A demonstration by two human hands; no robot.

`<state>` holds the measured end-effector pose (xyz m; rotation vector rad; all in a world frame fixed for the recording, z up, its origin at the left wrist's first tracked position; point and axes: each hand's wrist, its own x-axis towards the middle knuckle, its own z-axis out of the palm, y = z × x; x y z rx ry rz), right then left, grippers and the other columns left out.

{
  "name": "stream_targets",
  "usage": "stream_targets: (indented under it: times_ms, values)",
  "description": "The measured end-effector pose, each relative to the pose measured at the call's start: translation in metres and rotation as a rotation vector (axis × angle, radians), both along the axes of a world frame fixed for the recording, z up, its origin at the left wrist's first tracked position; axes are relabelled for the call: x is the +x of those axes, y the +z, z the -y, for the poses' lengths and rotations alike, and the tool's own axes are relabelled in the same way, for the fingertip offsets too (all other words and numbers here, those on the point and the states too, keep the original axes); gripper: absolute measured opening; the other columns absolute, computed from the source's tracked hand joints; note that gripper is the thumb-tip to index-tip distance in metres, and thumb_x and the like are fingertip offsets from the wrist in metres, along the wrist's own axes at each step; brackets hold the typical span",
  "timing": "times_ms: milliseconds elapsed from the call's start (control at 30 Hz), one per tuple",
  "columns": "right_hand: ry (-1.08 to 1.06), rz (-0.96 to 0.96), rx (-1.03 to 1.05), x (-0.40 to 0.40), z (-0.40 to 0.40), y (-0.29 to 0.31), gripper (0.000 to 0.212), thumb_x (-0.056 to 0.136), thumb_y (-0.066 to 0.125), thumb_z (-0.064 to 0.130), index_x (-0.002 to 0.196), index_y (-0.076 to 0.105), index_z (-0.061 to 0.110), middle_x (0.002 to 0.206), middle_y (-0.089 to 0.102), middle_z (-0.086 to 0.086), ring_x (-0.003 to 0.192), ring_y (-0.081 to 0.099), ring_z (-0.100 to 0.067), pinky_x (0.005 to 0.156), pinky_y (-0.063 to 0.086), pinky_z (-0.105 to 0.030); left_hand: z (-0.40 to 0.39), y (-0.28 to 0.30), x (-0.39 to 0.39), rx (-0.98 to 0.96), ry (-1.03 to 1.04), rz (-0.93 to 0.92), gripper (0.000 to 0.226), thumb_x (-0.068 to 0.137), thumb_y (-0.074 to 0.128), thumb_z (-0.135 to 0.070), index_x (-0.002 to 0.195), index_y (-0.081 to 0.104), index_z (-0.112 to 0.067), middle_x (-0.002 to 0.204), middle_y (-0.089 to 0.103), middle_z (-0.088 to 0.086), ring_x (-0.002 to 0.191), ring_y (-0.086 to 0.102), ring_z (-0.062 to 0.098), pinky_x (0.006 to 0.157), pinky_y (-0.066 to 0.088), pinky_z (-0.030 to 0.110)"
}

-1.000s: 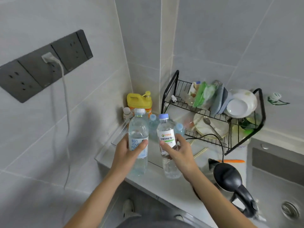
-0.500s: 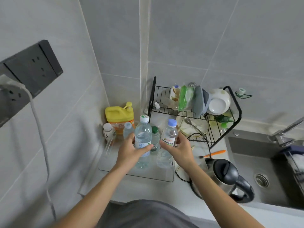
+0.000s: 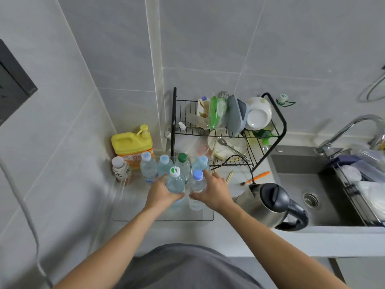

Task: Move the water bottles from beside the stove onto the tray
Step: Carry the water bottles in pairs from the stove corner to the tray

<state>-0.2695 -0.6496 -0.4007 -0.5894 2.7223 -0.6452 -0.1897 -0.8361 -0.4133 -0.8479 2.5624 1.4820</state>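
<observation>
Reading left to right, a small white-capped drink bottle (image 3: 120, 170) with dark characters stands beside a yellow pump jug (image 3: 131, 144) whose orange label is too blurred to read. Four clear plastic water bottles (image 3: 148, 166) already stand at the back of the clear rectangular tray (image 3: 162, 219). The left hand (image 3: 161, 192) is wrapped around a white-and-green-capped clear bottle (image 3: 175, 181), cap print illegible. The right hand (image 3: 211, 191) clasps a blue-capped clear bottle (image 3: 196, 184). Both sit over the tray, so the task looks nearly finished; only letting go seems left. A steel kettle (image 3: 270, 205) stands just beside the tray.

clear plastic bottles (image 3: 175, 182), glossy steel kettle (image 3: 262, 207), matt tiles.
</observation>
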Motion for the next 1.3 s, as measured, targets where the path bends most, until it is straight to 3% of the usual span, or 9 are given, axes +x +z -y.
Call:
stream_targets:
  times_ms: [167,333,467,600,733,833,900,1200,1300]
  values:
    - [0.076,-0.07,0.053,-0.001,-0.002,-0.015,0.06,0.07,0.086,0.058,0.11,0.058,0.022,0.099,0.062,0.002,0.108,0.051,-0.025,0.093,0.041,-0.041,0.004,-0.014,-0.005,-0.043,-0.074,0.065,0.07,0.053,0.092,-0.034,0.118,0.069,-0.024,0.114,0.073,-0.003,0.106,0.069,0.022,0.091,0.057,0.037]
    - [0.118,-0.138,0.062,-0.009,-0.003,-0.024,0.056,0.07,0.082,0.059,0.109,0.061,0.026,0.105,0.07,0.008,0.109,0.049,-0.022,0.086,0.038,-0.038,0.001,-0.019,-0.004,-0.158,-0.118,0.104,0.077,0.057,0.09,-0.049,0.128,0.062,-0.039,0.111,0.074,-0.014,0.103,0.069,0.019,0.085,0.056,0.035]
    - [0.121,-0.16,0.066,-0.015,-0.003,-0.022,0.059,0.071,0.082,0.059,0.115,0.062,0.026,0.112,0.068,0.007,0.11,0.05,-0.022,0.09,0.04,-0.039,-0.006,-0.019,-0.009,-0.168,-0.124,0.04,0.056,0.065,0.087,-0.042,0.115,0.061,-0.037,0.106,0.073,-0.013,0.099,0.07,0.021,0.085,0.058,0.04]
    - [0.107,-0.15,0.009,-0.021,-0.006,-0.014,0.063,0.071,0.087,0.054,0.12,0.061,0.024,0.115,0.058,0.005,0.11,0.05,-0.022,0.091,0.045,-0.04,-0.006,-0.017,-0.013,-0.195,-0.132,-0.066,0.06,0.071,0.091,-0.037,0.122,0.058,-0.035,0.116,0.066,-0.014,0.093,0.067,0.018,0.08,0.055,0.038]
    - [0.123,-0.124,-0.157,-0.031,-0.008,0.002,0.041,0.082,0.086,0.04,0.113,0.066,0.022,0.107,0.056,0.003,0.096,0.056,-0.021,0.08,0.052,-0.038,0.004,0.002,-0.022,-0.315,-0.232,-0.2,0.044,0.083,0.086,-0.038,0.119,0.062,-0.035,0.109,0.054,-0.014,0.071,0.058,0.005,0.062,0.047,0.032]
    - [0.176,-0.114,-0.043,-0.039,-0.005,0.014,0.033,0.088,0.079,0.046,0.109,0.066,0.023,0.102,0.062,0.002,0.089,0.061,-0.023,0.076,0.055,-0.039,0.01,0.025,-0.033,-0.409,-0.365,-0.198,0.035,0.088,0.081,-0.04,0.118,0.064,-0.035,0.086,0.051,-0.013,0.073,0.054,0.002,0.06,0.04,0.031]
    - [0.19,-0.116,0.072,-0.043,-0.002,0.02,0.034,0.092,0.072,0.052,0.11,0.062,0.025,0.096,0.069,0.001,0.089,0.064,-0.027,0.076,0.056,-0.039,0.011,0.037,-0.04,-0.495,-0.484,-0.14,0.032,0.089,0.079,-0.045,0.115,0.064,-0.036,0.077,0.054,-0.014,0.073,0.057,0.009,0.063,0.048,0.034]
    - [0.253,-0.204,0.159,-0.056,-0.002,0.028,0.036,0.096,0.067,0.052,0.117,0.064,0.023,0.096,0.073,-0.005,0.09,0.068,-0.031,0.069,0.042,-0.032,0.01,0.048,-0.052,-0.625,-0.563,-0.155,0.029,0.092,0.078,-0.036,0.113,0.061,-0.026,0.107,0.072,-0.005,0.087,0.062,0.02,0.064,0.037,0.035]
    - [0.254,-0.204,0.174,-0.059,-0.002,0.028,0.036,0.096,0.068,0.052,0.117,0.064,0.023,0.094,0.072,-0.003,0.091,0.068,-0.03,0.07,0.045,-0.034,0.008,0.046,-0.049,-0.607,-0.557,-0.14,0.031,0.092,0.077,-0.039,0.115,0.061,-0.027,0.095,0.066,-0.008,0.088,0.065,0.021,0.063,0.037,0.034]
